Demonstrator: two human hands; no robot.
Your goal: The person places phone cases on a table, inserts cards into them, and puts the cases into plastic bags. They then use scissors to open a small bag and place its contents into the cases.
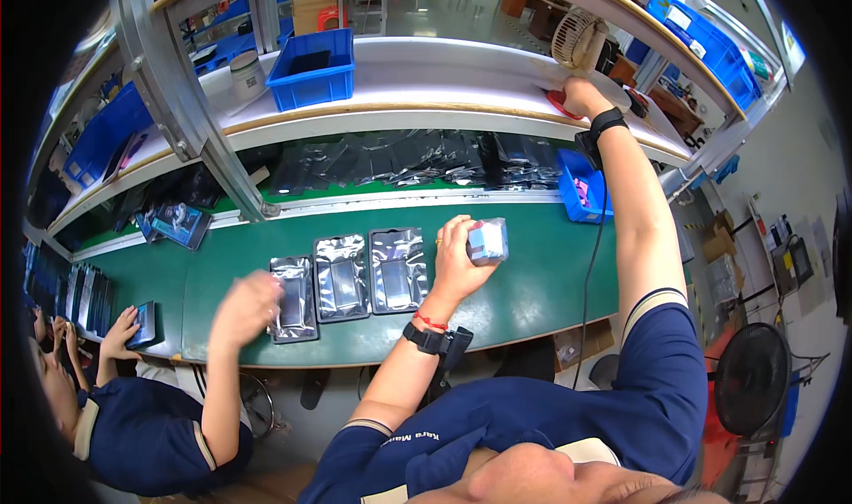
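My left hand (454, 269) is closed round a small blue-and-white block in clear wrap (490, 241), held above the green bench. My right arm stretches up to the white shelf, where my right hand (582, 99) has its fingers curled at a red loop-shaped thing (560, 104); the fingers partly hide what it is. Left of my left hand lie three shiny black film-covered trays, the nearest one (398, 271) beside it, then a middle tray (342, 278) and a left tray (294, 300).
A co-worker's blurred hand (251, 307) is over the left tray; their other hand touches a dark flat box (142, 325). Blue bins stand on the shelf (312, 69) and bench (581, 186). Dark film packets (417, 160) lie under the shelf. A small fan (579, 39) stands near my right hand.
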